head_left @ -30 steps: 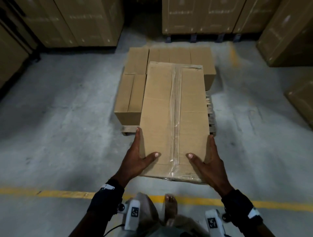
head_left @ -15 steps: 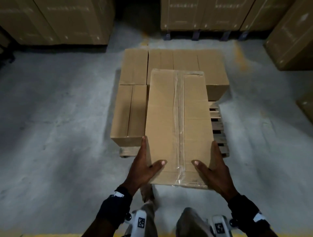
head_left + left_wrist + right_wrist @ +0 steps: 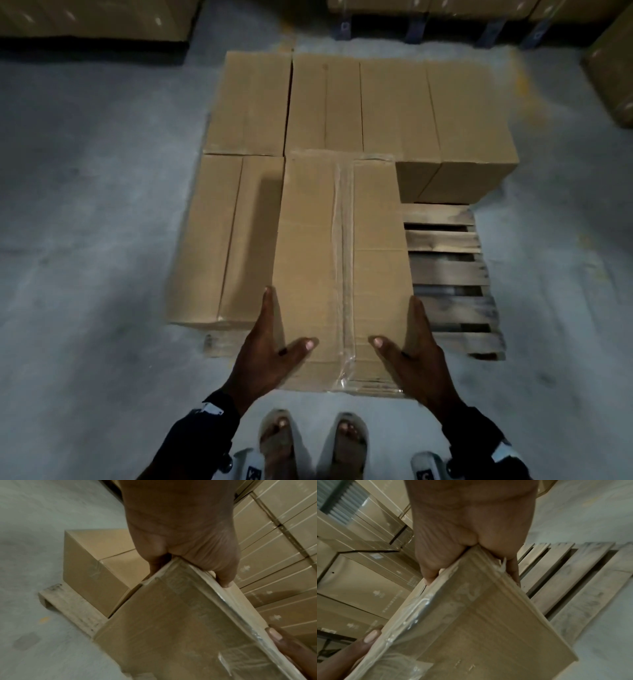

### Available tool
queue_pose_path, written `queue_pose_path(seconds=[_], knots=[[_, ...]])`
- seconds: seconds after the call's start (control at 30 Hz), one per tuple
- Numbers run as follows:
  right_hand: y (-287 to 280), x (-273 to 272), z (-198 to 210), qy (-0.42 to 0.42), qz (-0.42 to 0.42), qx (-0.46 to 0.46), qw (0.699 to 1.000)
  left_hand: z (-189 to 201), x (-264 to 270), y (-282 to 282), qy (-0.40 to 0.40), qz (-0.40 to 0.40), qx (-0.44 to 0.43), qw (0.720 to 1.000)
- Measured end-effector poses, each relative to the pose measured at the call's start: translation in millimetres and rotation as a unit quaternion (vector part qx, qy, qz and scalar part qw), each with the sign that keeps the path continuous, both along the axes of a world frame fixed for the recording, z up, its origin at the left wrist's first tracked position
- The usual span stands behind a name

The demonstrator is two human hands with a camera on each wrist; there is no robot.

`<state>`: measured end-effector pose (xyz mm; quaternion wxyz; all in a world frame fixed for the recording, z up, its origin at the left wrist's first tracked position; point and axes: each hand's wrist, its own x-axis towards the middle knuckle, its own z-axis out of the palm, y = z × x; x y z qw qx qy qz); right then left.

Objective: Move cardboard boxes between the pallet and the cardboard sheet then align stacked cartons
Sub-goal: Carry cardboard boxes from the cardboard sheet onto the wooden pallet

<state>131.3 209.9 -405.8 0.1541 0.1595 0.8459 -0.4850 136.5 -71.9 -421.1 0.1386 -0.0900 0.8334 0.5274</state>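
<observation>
We clasp a taped carton (image 3: 342, 260) in left hand (image 3: 270, 349) and right hand (image 3: 416, 353) over the pallet (image 3: 445, 270); several cartons sit loaded, one corner still bare.

No print is showing clearly enough to read; faint white marks on the stacked cartons (image 3: 368, 588) are staying too blurred.

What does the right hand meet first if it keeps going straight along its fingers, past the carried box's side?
Probably the near face of the back-row boxes. The right hand points forward along the carried box, above the bare pallet slats; its height over them is unclear.
</observation>
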Motion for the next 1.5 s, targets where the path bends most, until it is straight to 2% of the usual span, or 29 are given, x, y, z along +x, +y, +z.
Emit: queue_pose_path(seconds=[0.2,0.23,0.37,0.53,0.7,0.9,1.1,1.33,1.5], knots=[[0,-48,-106,0.033,0.005,-0.033,0.999,-81,-42,6,-0.026,0.036,-0.012,0.999],[0,-54,-116,0.035,0.010,-0.035,0.999,-91,-47,6,-0.024,0.040,-0.030,0.999],[-3,-81,-151,0.031,0.016,-0.037,0.999,-136,-75,-1,0.022,0.008,-0.193,0.981],[-7,-108,-178,0.017,0.002,-0.052,0.998,-164,-106,-7,0.027,-0.028,-0.256,0.966],[-11,-124,-190,0.002,0.002,-0.054,0.999,-176,-122,-10,0.025,-0.050,-0.309,0.949],[-14,-124,-207,0.011,0.004,-0.051,0.999,-198,-123,-13,0.071,-0.086,-0.391,0.914],[-19,-124,-214,0.016,-0.005,-0.048,0.999,-207,-132,-16,0.094,-0.116,-0.423,0.894],[-16,-104,-211,0.045,0.019,-0.041,0.998,-198,-110,-55,0.132,-0.228,-0.426,0.865],[-7,-79,-218,0.023,0.058,-0.024,0.998,-198,-82,-85,0.143,-0.304,-0.449,0.828]])
